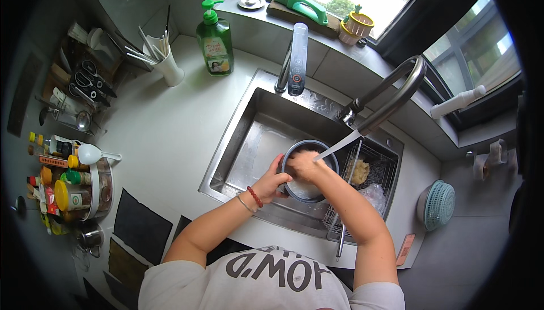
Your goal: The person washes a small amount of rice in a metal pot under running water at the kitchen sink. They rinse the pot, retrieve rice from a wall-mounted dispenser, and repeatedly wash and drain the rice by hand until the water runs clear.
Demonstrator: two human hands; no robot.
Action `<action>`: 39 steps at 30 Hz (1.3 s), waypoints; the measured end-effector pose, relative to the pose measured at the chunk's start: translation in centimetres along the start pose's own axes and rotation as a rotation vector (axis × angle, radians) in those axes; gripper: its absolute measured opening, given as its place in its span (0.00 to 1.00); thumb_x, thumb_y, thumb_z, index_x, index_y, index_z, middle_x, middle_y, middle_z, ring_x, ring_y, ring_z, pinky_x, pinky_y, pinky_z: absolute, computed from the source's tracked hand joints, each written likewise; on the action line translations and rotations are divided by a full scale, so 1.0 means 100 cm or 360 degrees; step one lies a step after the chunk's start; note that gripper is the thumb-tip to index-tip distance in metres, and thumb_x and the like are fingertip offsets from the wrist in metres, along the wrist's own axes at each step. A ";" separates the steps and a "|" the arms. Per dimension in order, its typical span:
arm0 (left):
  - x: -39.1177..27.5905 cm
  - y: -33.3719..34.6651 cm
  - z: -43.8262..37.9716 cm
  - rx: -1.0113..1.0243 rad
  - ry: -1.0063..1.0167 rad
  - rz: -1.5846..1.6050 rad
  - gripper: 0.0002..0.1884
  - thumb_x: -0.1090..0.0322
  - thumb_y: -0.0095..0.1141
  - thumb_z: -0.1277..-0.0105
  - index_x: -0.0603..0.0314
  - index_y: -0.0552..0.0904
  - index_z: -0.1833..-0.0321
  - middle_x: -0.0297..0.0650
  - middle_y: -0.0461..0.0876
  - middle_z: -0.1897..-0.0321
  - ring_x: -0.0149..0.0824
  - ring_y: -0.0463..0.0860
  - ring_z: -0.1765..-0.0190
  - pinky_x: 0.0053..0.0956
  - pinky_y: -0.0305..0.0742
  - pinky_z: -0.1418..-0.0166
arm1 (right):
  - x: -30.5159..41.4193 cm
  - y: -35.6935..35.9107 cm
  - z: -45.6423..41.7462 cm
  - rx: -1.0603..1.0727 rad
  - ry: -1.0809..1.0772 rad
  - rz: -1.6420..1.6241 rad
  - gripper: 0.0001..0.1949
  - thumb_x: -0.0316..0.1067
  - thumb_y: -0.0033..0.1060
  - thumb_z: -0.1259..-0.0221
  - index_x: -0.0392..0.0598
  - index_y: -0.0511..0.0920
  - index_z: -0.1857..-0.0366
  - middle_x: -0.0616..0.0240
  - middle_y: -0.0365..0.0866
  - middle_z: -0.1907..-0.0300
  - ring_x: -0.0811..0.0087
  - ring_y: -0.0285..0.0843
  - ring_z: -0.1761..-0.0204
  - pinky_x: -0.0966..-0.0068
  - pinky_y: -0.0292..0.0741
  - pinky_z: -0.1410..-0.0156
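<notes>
A round metal pot (333, 156) with whitish, cloudy contents is held over the stainless steel sink (263, 140). My left hand (272, 182) grips its left rim, thumb on top. Inside the pot is my right hand (304, 165), its fingers blurred and partly hidden, so I cannot tell whether they hold anything. From the curved faucet (403, 93) a stream of water (340, 145) runs onto my right wrist and into the pot. A red bead bracelet (254, 197) and a thin bangle circle my left wrist.
Right of the pot, a wire basket (331, 218) holds a yellowish sponge (359, 171) and clear plastic. A green dish soap bottle (214, 42) and a white chopstick holder (170, 70) stand behind left. Seasoning jars (72, 195) crowd the left; a blue colander (440, 205) sits far right.
</notes>
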State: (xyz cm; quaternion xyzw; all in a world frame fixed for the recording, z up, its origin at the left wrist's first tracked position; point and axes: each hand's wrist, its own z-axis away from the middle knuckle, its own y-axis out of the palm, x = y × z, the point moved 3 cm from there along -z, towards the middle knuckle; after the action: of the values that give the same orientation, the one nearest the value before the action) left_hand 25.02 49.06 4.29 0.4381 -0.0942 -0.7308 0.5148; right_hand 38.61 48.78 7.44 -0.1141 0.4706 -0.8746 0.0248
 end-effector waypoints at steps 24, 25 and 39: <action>0.011 -0.005 -0.001 0.0003 -0.0009 0.0082 0.48 0.68 0.57 0.42 0.38 0.41 0.24 0.39 0.48 0.27 0.51 0.54 0.30 0.70 0.60 0.44 | -0.016 0.042 0.016 0.0261 0.0337 -0.0099 0.16 0.37 0.60 0.49 0.47 0.81 0.55 0.54 0.83 0.53 0.56 0.81 0.50 0.64 0.77 0.47; 0.011 -0.005 -0.002 -0.0008 0.0009 0.0075 0.48 0.68 0.57 0.42 0.38 0.41 0.24 0.39 0.47 0.27 0.51 0.54 0.30 0.70 0.60 0.44 | -0.010 0.042 0.021 0.0295 0.0278 -0.0099 0.15 0.37 0.60 0.49 0.47 0.82 0.57 0.53 0.83 0.55 0.55 0.81 0.51 0.63 0.77 0.48; 0.013 0.001 -0.003 0.0033 -0.0032 0.0043 0.48 0.70 0.56 0.43 0.39 0.42 0.24 0.39 0.49 0.28 0.49 0.56 0.31 0.69 0.62 0.44 | -0.014 0.039 0.005 -0.0329 0.0140 -0.0038 0.14 0.44 0.65 0.54 0.53 0.84 0.62 0.57 0.84 0.59 0.57 0.83 0.55 0.61 0.79 0.53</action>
State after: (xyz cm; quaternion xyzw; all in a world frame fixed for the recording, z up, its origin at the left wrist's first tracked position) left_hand 25.23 48.03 3.50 0.4348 -0.1129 -0.7272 0.5190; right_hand 39.88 46.41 4.28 -0.0832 0.5576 -0.8257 -0.0182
